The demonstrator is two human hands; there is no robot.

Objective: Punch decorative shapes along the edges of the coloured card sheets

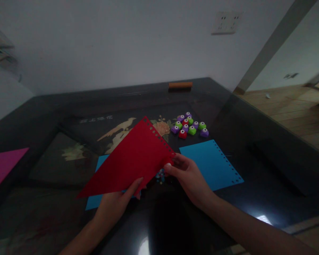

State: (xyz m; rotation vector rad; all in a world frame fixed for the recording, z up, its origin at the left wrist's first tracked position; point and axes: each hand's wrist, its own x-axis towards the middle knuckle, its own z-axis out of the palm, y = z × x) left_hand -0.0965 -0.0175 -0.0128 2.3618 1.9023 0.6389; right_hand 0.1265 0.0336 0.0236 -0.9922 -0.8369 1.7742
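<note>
Both hands lift a red paper sheet (pixel 130 161) over the glass table (pixel 255 148); left hand (pixel 117 203) pinches its lower edge; right hand (pixel 187 175) pinches the punched corner. A level, lightly held sheet would likely avoid creasing.

Four paper sheets (pixel 133 161) (eleven punches (pixel 189 125))

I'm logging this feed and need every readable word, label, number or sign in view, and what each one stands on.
Pale characters on the dark table top, left of the painted bird: one short row, too blurred to read.
Small craft punches: no readable markings.
Red sheet in left hand and right hand, and the blue sheets: punched holes only, no text.
Wall socket plate: nothing legible.
</note>
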